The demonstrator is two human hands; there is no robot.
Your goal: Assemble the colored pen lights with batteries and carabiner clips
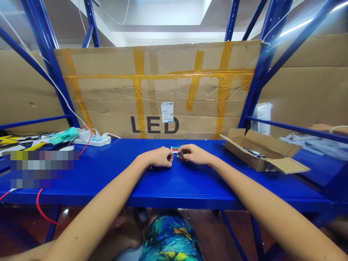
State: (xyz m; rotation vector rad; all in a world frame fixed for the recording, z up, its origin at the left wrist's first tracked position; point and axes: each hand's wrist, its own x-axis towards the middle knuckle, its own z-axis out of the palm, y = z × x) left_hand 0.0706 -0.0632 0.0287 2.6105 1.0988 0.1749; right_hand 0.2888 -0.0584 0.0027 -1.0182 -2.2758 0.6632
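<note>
Right hand point(191, 153) pinches 1 small piece point(179, 154), seemingly metallic, near coloured sticks point(175, 149); left hand point(162, 157) curls, its grip hidden.

left hand point(164, 157): curled inward | right hand point(191, 154): pinching | both arms point(108, 195): extended forward

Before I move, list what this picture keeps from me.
All in the head view:
Left hand: palm, hidden by the hand's back.
Small item: shape, partly covered by the right hand.
Label: fine print, too small.
Open box: contents, partly hidden by its near wall.
Pixelated patch: whatever lies behind.
</note>
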